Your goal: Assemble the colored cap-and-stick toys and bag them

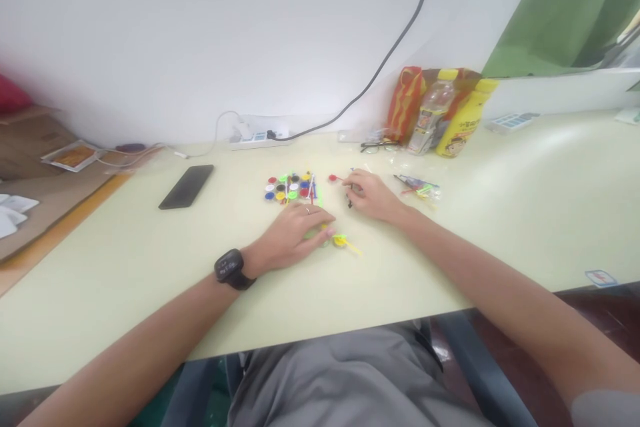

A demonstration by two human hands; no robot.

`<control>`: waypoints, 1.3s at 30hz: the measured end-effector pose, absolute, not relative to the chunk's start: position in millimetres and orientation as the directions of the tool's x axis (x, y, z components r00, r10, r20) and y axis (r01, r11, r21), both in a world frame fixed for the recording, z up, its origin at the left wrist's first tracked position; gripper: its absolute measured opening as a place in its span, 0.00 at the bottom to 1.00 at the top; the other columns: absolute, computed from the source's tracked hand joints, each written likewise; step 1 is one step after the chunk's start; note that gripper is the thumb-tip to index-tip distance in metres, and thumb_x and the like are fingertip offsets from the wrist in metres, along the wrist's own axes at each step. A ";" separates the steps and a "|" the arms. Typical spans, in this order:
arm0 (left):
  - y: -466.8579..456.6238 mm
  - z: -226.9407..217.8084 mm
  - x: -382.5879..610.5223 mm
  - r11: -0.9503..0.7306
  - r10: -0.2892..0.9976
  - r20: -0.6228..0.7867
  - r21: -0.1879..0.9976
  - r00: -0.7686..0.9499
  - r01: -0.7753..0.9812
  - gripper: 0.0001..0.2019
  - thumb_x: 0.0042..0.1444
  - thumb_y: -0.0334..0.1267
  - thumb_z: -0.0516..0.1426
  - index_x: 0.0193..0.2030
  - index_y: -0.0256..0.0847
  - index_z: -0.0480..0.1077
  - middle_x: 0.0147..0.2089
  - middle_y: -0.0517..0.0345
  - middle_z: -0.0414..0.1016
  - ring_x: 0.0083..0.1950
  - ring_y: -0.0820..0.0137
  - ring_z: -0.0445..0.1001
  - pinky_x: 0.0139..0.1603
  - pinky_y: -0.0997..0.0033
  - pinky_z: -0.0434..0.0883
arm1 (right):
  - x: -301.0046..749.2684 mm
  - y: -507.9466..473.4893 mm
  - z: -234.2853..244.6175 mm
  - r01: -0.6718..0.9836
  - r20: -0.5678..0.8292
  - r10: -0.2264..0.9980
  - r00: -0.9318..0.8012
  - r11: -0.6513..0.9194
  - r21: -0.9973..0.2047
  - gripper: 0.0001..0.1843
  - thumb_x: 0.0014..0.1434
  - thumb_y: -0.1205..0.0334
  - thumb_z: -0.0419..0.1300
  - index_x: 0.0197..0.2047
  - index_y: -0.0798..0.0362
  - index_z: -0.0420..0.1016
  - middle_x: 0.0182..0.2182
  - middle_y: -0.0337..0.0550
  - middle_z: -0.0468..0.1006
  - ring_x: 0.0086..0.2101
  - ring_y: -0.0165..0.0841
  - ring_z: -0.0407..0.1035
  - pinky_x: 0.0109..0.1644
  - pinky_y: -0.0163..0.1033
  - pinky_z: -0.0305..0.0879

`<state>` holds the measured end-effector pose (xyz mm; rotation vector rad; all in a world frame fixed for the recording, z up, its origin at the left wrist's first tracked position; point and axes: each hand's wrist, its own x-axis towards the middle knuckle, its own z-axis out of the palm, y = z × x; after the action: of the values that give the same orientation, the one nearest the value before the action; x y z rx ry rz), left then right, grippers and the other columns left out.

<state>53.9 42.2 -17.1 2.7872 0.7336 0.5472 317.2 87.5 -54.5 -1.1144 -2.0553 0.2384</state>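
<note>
While both hands are working close to the grid of coloured discs (293,187) on the surface (300,307), the step in hand seems to be the handling of small loose pieces just outside that grid. The left hand (304,233) is resting palm down just in front of the grid, fingers loosely extended, thumb standing a little apart from the forefinger. The right hand (364,193) is hovering low to the right of the grid, its fingers curling inward above a black piece (350,205). Blur and knuckles are hiding the fingertips, so I cannot tell whether either hand is actually gripping anything. From how things are lying, the next move is probably calling for a light, narrow pinch that leaves the neighbouring discs undisturbed.

Counting now, the grid is showing twelve discs, four across and three deep: two each of red, green, black, yellow, white and blue. Several thin sticks (313,188) are lying across its right side. One red disc (333,178) is sitting right of the grid, and one yellow disc (339,241) is lying in front and to the right. One mixed pile of sticks (424,193) is lying farther right, two bottles (463,123) are standing behind and right, and one phone (187,187) is lying left.
</note>
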 end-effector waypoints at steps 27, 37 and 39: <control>50.3 -27.8 53.3 -0.727 0.647 0.303 0.523 0.700 0.446 0.13 0.72 0.42 0.55 0.49 0.46 0.82 0.48 0.52 0.80 0.52 0.59 0.75 0.55 0.57 0.72 | 294.7 42.5 -17.0 0.138 0.342 0.818 -0.463 0.448 -0.883 0.09 0.55 0.72 0.53 0.34 0.51 0.71 0.31 0.38 0.74 0.36 0.34 0.71 0.43 0.40 0.66; 49.0 -27.9 52.2 -0.739 0.625 0.324 0.537 0.710 0.406 0.11 0.65 0.38 0.60 0.51 0.46 0.80 0.49 0.53 0.81 0.54 0.57 0.76 0.60 0.54 0.71 | 288.3 37.6 -20.7 0.091 0.253 0.813 -0.524 0.348 -0.933 0.04 0.59 0.68 0.62 0.38 0.52 0.73 0.35 0.40 0.78 0.37 0.34 0.73 0.44 0.41 0.69; 49.0 -27.7 54.4 -0.729 0.636 0.321 0.549 0.702 0.409 0.09 0.67 0.42 0.60 0.48 0.45 0.80 0.46 0.53 0.82 0.51 0.58 0.77 0.58 0.55 0.72 | 288.3 37.3 -20.2 0.099 0.243 0.814 -0.528 0.344 -0.934 0.03 0.60 0.66 0.64 0.39 0.52 0.74 0.35 0.39 0.78 0.36 0.33 0.73 0.44 0.40 0.70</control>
<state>54.4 49.0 -27.7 2.4694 0.8057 0.6966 288.3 37.3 -20.2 -0.8012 -1.8717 1.2305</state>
